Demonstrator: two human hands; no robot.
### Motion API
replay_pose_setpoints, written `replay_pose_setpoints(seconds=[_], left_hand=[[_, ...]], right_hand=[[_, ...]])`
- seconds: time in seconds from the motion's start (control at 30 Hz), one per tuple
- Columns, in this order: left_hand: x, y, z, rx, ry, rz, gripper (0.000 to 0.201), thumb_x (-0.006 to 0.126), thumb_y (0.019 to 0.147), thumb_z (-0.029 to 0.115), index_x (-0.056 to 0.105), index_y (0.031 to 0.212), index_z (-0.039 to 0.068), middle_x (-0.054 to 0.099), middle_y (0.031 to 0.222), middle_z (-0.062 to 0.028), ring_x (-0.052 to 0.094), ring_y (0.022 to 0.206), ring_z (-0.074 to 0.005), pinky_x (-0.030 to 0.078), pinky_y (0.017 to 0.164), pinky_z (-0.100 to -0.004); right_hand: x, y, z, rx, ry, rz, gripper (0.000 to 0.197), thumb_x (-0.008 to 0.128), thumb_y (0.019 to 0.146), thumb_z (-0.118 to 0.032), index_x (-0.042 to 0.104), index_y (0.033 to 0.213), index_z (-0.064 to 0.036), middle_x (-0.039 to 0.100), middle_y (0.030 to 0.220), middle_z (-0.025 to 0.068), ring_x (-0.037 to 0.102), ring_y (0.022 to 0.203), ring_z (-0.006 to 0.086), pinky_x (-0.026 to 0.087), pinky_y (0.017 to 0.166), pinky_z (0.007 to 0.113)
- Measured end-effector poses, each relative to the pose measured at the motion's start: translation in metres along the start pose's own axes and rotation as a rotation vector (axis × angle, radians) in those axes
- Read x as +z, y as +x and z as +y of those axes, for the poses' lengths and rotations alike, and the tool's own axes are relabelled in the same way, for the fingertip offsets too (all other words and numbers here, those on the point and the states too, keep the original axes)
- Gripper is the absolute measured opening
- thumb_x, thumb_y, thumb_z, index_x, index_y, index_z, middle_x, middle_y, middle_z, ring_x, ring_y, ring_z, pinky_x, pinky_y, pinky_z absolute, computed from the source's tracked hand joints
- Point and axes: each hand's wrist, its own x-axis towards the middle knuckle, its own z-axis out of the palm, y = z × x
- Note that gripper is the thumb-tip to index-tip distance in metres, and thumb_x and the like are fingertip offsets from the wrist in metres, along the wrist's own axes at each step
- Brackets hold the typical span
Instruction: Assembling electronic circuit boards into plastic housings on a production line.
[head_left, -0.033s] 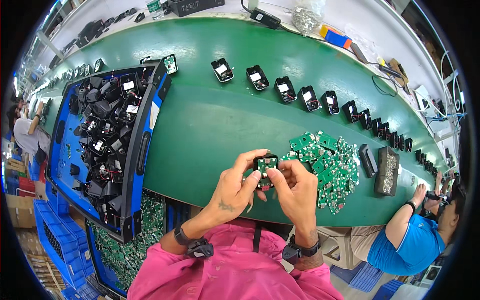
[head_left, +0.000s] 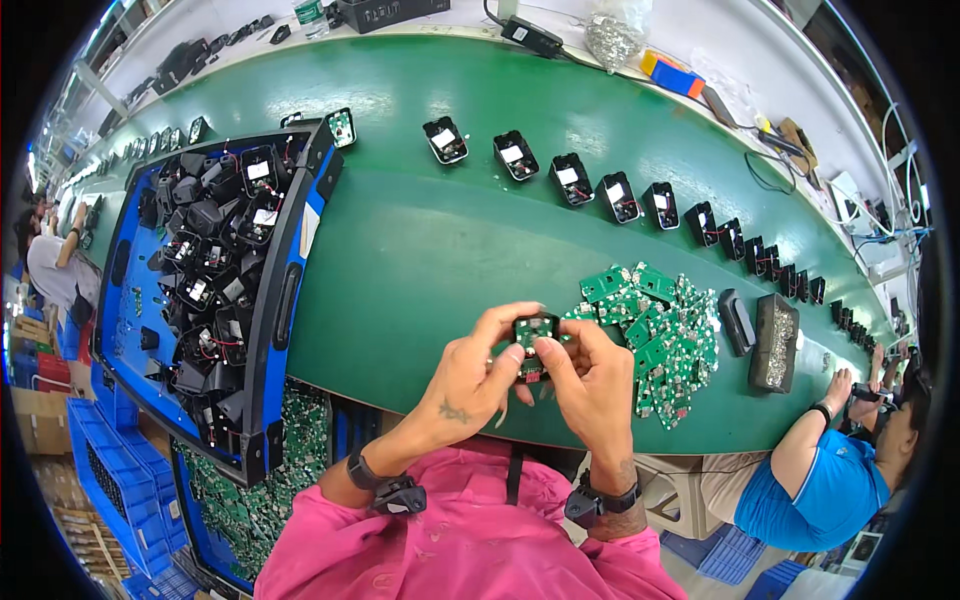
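Over the near edge of the green table, both my hands hold a small black plastic housing with a green circuit board set in its open face. My left hand wraps its left side, thumb on the board's lower part. Gripping from the right, my right hand presses its thumb on the board near the middle. A reddish-pink part shows at the lower end. The fingers hide the housing's underside. Just right of my right hand lies a pile of green circuit boards.
A blue tray full of black housings stands at the left. Open housings line the far side in a long row. Right of the boards are a black part and a box of small metal pieces. A co-worker sits at right.
The housing in my hands has shifted very slightly right and down and tilted a little. My thumbs stay on the board; the rest looks the same.
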Motion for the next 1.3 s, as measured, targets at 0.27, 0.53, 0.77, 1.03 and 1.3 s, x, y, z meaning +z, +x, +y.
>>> replay_pose_setpoints(seconds=[0.27, 0.53, 0.77, 1.03, 1.3], left_hand=[[-0.001, 0.011, -0.007, -0.019, -0.061, -0.01, 0.04, 0.045, 0.1, 0.003, 0.039, 0.14, 0.001, 0.065, 0.111, -0.015, 0.067, 0.067, -0.0123, 0.052, 0.051, -0.0231], [-0.011, 0.012, 0.001, 0.025, 0.069, 0.064, 0.042, 0.046, 0.098, -0.001, 0.042, 0.139, 0.002, 0.063, 0.109, -0.0143, 0.068, 0.071, -0.0145, 0.058, 0.054, -0.0253], [-0.113, 0.107, -0.006, 0.543, 0.69, 0.425, 0.033, 0.04, 0.098, 0.003, 0.053, 0.129, 0.001, 0.063, 0.101, -0.0134, 0.067, 0.063, -0.0156, 0.057, 0.054, -0.029], [-0.191, 0.215, 0.015, 0.022, 0.989, 0.701, 0.061, 0.056, 0.081, 0.0, 0.04, 0.139, -0.009, 0.068, 0.098, -0.0256, 0.069, 0.087, -0.0431, 0.056, 0.077, -0.0485], [-0.165, 0.204, -0.004, 0.303, 1.367, 0.56, 0.09, 0.078, 0.073, 0.029, 0.036, 0.147, -0.002, 0.052, 0.142, -0.0246, 0.062, 0.115, -0.0413, 0.052, 0.094, -0.0477]], right_hand=[[0.008, 0.007, -0.007, -0.075, -0.133, -0.039, 0.028, 0.064, 0.097, -0.016, 0.065, 0.119, 0.001, 0.067, 0.068, 0.0121, 0.065, 0.057, 0.0175, 0.048, 0.052, 0.032], [0.034, 0.015, 0.008, -0.01, 0.142, -0.067, 0.042, 0.055, 0.1, -0.013, 0.055, 0.142, -0.0027, 0.065, 0.08, 0.0054, 0.058, 0.066, 0.008, 0.048, 0.058, 0.027], [0.055, 0.024, 0.009, 0.047, 0.128, -0.03, 0.048, 0.062, 0.098, -0.02, 0.052, 0.139, 0.0046, 0.066, 0.08, 0.0111, 0.062, 0.06, 0.0187, 0.051, 0.06, 0.033], [0.016, -0.02, 0.028, -0.227, -0.142, 0.011, 0.021, 0.071, 0.089, -0.009, 0.068, 0.107, 0.002, 0.066, 0.081, 0.0133, 0.063, 0.064, 0.0291, 0.051, 0.061, 0.037], [-0.02, -0.012, 0.035, -0.012, -0.683, 0.145, 0.036, 0.073, 0.089, -0.02, 0.06, 0.116, -0.0011, 0.061, 0.094, 0.0176, 0.065, 0.077, 0.038, 0.051, 0.062, 0.046]])
